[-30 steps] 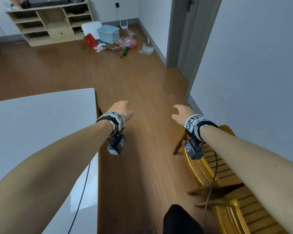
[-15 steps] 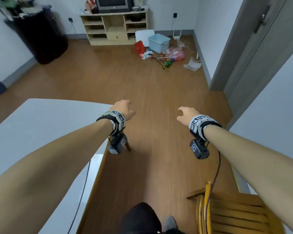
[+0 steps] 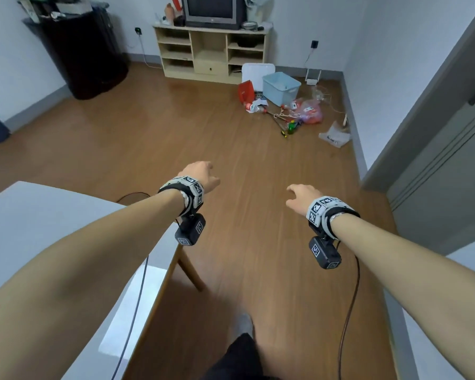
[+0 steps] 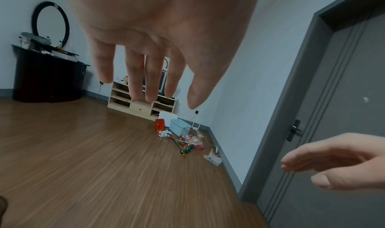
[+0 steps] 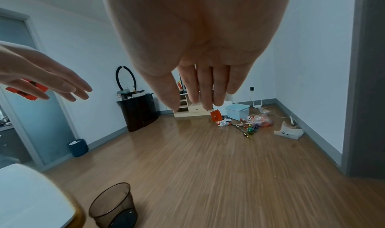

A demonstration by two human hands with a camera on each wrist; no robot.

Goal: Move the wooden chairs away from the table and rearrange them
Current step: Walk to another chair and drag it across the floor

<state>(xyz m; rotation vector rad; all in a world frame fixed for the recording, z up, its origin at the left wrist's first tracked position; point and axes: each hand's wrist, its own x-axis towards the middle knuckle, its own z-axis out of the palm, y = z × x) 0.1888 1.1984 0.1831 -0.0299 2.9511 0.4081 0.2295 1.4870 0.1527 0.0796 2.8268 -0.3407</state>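
Chair gone from my view since a moment ago, left hand (image 3: 200,175) and right hand (image 3: 302,197) empty, fingers (image 4: 135,77) loosely spread, beside the table (image 3: 39,215), seeking the next.

A pale shelf unit (image 3: 210,52) stood at twelve o'clock against the far wall, with a television (image 3: 214,9) on top. A dark cabinet (image 3: 84,50) filled the corner at ten o'clock. At one o'clock, on the wooden floor (image 3: 148,138), a light blue bin (image 3: 281,88) sat beside a red bag (image 3: 246,91) and scattered litter. A grey door (image 3: 447,160) was at three o'clock. A brown mesh wastebasket (image 5: 113,205) stood on the floor.
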